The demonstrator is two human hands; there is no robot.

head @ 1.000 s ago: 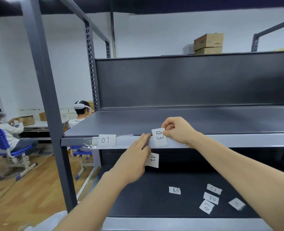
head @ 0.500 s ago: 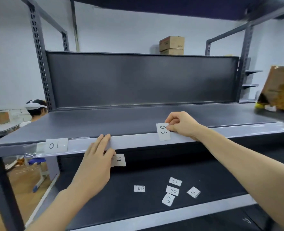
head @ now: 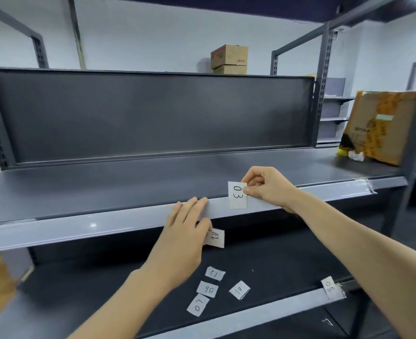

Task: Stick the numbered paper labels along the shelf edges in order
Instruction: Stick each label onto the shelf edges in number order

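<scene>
White walls stand behind a dark grey metal rack (head: 153, 113). Its boards are smooth and matte, and each has a glossy pale strip (head: 104, 223) along the front edge.

Our right hand (head: 268, 187) pinches label 03 (head: 237, 195) between the thumb and the curled fingers. It is a small rectangle of white paper with handwritten digits. The paper stands upright against the strip of the upper shelf, and its top rises a little above the board.

Our left hand (head: 182, 238) is to the left of it. Its four fingers lie straight and flat on the same strip, while the thumb holds label 02 (head: 215, 238) just below the edge. This paper is partly hidden by the hand.

On the lower board four loose labels (head: 207, 289) lie close together, turned in different directions. Further right, label 05 (head: 330, 287) sits tilted on the lower strip.

Two brown cardboard boxes (head: 229, 57) are stacked behind the top of the rack. A bigger carton (head: 383, 126) with yellow print leans on the shelf at the far right.
</scene>
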